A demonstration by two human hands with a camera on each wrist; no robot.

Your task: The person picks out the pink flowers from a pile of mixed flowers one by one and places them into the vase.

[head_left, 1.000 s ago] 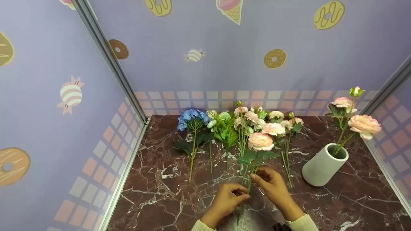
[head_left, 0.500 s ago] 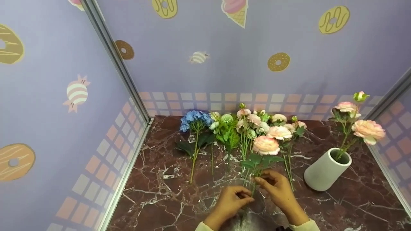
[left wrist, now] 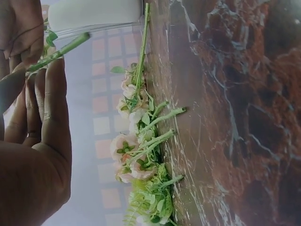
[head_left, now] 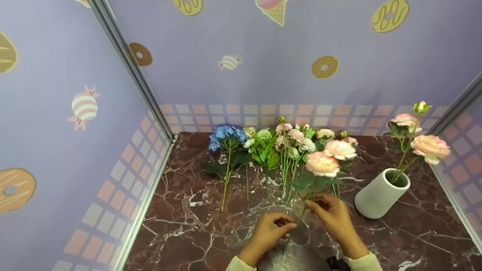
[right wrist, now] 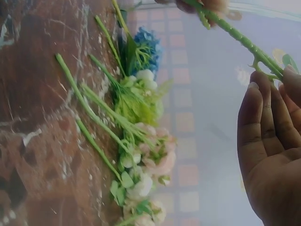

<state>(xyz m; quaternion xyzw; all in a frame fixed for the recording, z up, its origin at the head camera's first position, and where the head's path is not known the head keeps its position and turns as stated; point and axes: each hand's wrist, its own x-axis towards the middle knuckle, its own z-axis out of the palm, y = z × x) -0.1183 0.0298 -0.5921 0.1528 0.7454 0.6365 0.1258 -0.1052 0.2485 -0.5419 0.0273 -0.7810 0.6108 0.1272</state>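
Observation:
My left hand [head_left: 266, 231] pinches the lower stem of a pink peony [head_left: 322, 164] between thumb and fingertips. Higher up, just below the leaves, my right hand [head_left: 335, 218] pinches the same stem. Two full peach-pink blooms top it, leaning right over the flowers behind. In the left wrist view the green stem [left wrist: 59, 52] sticks out past the left fingers, its cut end showing. The right wrist view shows the bumpy stem [right wrist: 235, 35] stretching between both hands, with a small side shoot near the right fingertips.
A white vase [head_left: 376, 195] at right holds another pink peony [head_left: 430, 147]. Along the back lie a blue hydrangea [head_left: 227, 137], green sprigs [head_left: 266, 156] and several pale pink flowers [head_left: 295, 136], stems pointing forward. Patterned walls enclose the dark marbled table [head_left: 180, 233].
Both hands and the held peony have shifted a little to the right, and its blooms lean further right. The vase and the lying flowers stay in place.

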